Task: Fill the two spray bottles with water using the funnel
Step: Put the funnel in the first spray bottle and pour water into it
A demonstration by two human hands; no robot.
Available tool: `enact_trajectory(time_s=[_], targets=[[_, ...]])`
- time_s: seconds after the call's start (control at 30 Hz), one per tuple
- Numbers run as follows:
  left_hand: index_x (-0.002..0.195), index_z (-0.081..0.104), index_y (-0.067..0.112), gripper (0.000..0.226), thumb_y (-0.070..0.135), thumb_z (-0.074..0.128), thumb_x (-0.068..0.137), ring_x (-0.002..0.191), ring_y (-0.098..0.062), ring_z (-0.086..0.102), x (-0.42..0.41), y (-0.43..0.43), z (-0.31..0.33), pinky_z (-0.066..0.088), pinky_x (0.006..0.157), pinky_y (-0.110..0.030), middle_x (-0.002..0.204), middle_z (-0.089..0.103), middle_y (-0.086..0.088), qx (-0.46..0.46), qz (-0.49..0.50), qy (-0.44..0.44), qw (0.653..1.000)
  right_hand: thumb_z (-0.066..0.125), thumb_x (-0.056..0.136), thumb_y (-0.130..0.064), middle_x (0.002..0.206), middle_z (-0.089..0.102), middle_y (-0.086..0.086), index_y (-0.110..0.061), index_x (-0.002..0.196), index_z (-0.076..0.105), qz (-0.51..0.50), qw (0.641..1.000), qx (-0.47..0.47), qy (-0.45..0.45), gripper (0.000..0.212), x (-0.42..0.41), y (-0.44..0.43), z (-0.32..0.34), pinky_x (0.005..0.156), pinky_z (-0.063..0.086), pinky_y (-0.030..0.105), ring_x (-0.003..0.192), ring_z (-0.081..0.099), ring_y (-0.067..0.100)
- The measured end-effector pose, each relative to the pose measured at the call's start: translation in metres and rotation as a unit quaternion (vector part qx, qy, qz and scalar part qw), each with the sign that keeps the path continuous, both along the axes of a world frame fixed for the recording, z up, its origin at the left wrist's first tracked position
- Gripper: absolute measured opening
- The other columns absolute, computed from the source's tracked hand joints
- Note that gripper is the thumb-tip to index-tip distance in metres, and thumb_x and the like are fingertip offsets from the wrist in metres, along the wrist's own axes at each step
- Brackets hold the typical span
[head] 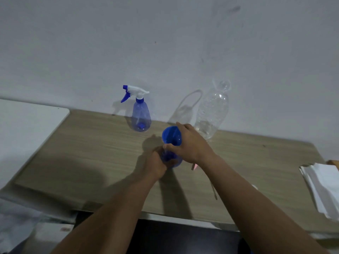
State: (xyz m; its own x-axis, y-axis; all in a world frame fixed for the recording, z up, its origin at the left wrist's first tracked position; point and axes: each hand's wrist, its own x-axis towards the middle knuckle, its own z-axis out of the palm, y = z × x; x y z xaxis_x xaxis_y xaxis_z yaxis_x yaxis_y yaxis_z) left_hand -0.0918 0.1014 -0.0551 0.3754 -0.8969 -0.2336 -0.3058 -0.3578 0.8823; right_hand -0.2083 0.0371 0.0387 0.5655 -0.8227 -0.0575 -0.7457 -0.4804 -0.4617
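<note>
Head view, from largest to smallest: a pale wood-grain tabletop (pixel 82 153) runs along a grey wall, with a stack of white paper sheets (pixel 322 187) at its right edge. One large clear plastic water bottle (pixel 211 114), uncapped and nearly empty by the look of it, stands at the back right. Spray bottles number two. One translucent blue spray bottle with a white-and-blue trigger head (pixel 141 114) stands upright at the back left, well apart from the hands. The second blue spray bottle (pixel 171 158) stands upright between the hands, headless. The left hand (pixel 157 162) is wrapped closed around its body. One blue plastic funnel (pixel 171 135) sits in its neck, mouth upward, and the right hand (pixel 190 142) pinches the funnel's stem at the neck. The water bottle lies just beyond the right hand, the nearer one, so I judge that hand would fetch it to pour.
</note>
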Motion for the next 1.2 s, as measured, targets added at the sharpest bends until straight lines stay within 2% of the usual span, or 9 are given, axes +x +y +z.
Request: enact_trajectory(time_s=[0.07, 0.23, 0.4, 0.57, 0.7, 0.8, 0.97, 1.1, 1.2], targets=[[0.099, 0.066, 0.020, 0.038, 0.001, 0.084, 0.072, 0.087, -0.017, 0.066, 0.001, -0.004, -0.006, 0.056, 0.076, -0.018, 0.089, 0.067, 0.008, -0.011, 0.009, 0.046, 0.999, 0.074, 0.081, -0.052, 0.152, 0.036, 0.004, -0.016, 0.156, 0.026, 0.006, 1.000, 0.020, 0.007, 0.096, -0.001, -0.004, 0.004, 0.107, 0.044, 0.037, 0.134, 0.045, 0.024], [0.111, 0.068, 0.020, 0.042, 0.011, 0.085, 0.074, 0.080, -0.001, 0.060, 0.003, -0.006, -0.007, 0.043, 0.058, -0.007, 0.094, 0.067, 0.009, -0.031, -0.008, 0.063, 0.998, 0.079, 0.077, -0.041, 0.139, 0.036, 0.004, -0.023, 0.150, 0.037, 0.019, 0.997, 0.061, 0.041, 0.086, -0.003, -0.011, 0.015, 0.098, 0.049, 0.036, 0.117, 0.053, 0.027], [0.107, 0.067, 0.019, 0.040, 0.004, 0.084, 0.074, 0.088, -0.010, 0.063, 0.005, -0.005, -0.010, 0.048, 0.064, -0.009, 0.095, 0.068, 0.008, -0.029, -0.013, 0.106, 0.994, 0.078, 0.078, -0.031, 0.145, 0.033, 0.000, -0.027, 0.156, 0.026, 0.066, 0.990, 0.082, 0.094, 0.094, 0.002, -0.017, 0.025, 0.097, 0.048, 0.036, 0.120, 0.051, 0.027], [0.099, 0.064, 0.018, 0.037, -0.002, 0.082, 0.074, 0.078, 0.002, 0.059, 0.006, -0.006, -0.016, 0.045, 0.061, -0.003, 0.086, 0.065, 0.013, -0.043, -0.013, 0.107, 0.993, 0.081, 0.074, -0.039, 0.132, 0.045, 0.002, -0.023, 0.150, 0.038, 0.059, 0.991, 0.039, 0.113, 0.088, 0.007, -0.015, 0.026, 0.094, 0.052, 0.040, 0.113, 0.053, 0.025], [0.095, 0.065, 0.028, 0.043, -0.004, 0.082, 0.072, 0.088, -0.004, 0.063, 0.007, -0.006, -0.022, 0.053, 0.073, -0.016, 0.095, 0.067, 0.013, -0.043, -0.005, 0.147, 0.988, 0.080, 0.073, -0.042, 0.130, 0.049, 0.002, -0.021, 0.144, 0.043, 0.058, 0.992, 0.014, 0.115, 0.083, 0.007, -0.014, 0.027, 0.094, 0.050, 0.040, 0.120, 0.048, 0.026], [0.094, 0.065, 0.032, 0.049, -0.005, 0.084, 0.069, 0.093, -0.010, 0.065, 0.009, -0.007, -0.026, 0.058, 0.086, -0.034, 0.099, 0.069, 0.011, -0.039, 0.004, 0.169, 0.985, 0.080, 0.074, -0.039, 0.136, 0.044, 0.003, -0.034, 0.153, 0.026, 0.075, 0.989, 0.035, 0.123, 0.096, 0.006, -0.013, 0.030, 0.095, 0.048, 0.040, 0.122, 0.047, 0.027], [0.093, 0.066, 0.035, 0.051, -0.004, 0.086, 0.068, 0.089, -0.009, 0.067, 0.011, -0.004, -0.030, 0.059, 0.082, -0.029, 0.092, 0.071, 0.012, -0.052, -0.003, 0.150, 0.987, 0.079, 0.073, -0.042, 0.131, 0.036, 0.004, -0.035, 0.143, 0.036, 0.078, 0.979, 0.020, 0.188, 0.083, 0.006, -0.011, 0.039, 0.085, 0.055, 0.041, 0.104, 0.053, 0.027], [0.101, 0.063, 0.035, 0.049, 0.002, 0.085, 0.072, 0.087, -0.004, 0.063, 0.014, 0.002, -0.026, 0.047, 0.066, -0.005, 0.092, 0.067, 0.018, -0.056, -0.031, 0.116, 0.991, 0.081, 0.072, -0.039, 0.120, 0.034, 0.002, -0.028, 0.133, 0.034, 0.071, 0.981, 0.026, 0.177, 0.078, 0.000, -0.015, 0.048, 0.066, 0.054, 0.033, 0.086, 0.059, 0.025], [0.104, 0.063, 0.042, 0.053, 0.015, 0.088, 0.067, 0.092, -0.010, 0.068, 0.016, 0.003, -0.028, 0.052, 0.077, -0.016, 0.095, 0.072, 0.013, -0.061, -0.032, 0.078, 0.995, 0.082, 0.072, -0.033, 0.122, 0.033, 0.004, -0.030, 0.139, 0.033, 0.040, 0.990, 0.057, 0.123, 0.083, -0.012, -0.024, 0.056, 0.077, 0.055, 0.036, 0.089, 0.060, 0.025]])
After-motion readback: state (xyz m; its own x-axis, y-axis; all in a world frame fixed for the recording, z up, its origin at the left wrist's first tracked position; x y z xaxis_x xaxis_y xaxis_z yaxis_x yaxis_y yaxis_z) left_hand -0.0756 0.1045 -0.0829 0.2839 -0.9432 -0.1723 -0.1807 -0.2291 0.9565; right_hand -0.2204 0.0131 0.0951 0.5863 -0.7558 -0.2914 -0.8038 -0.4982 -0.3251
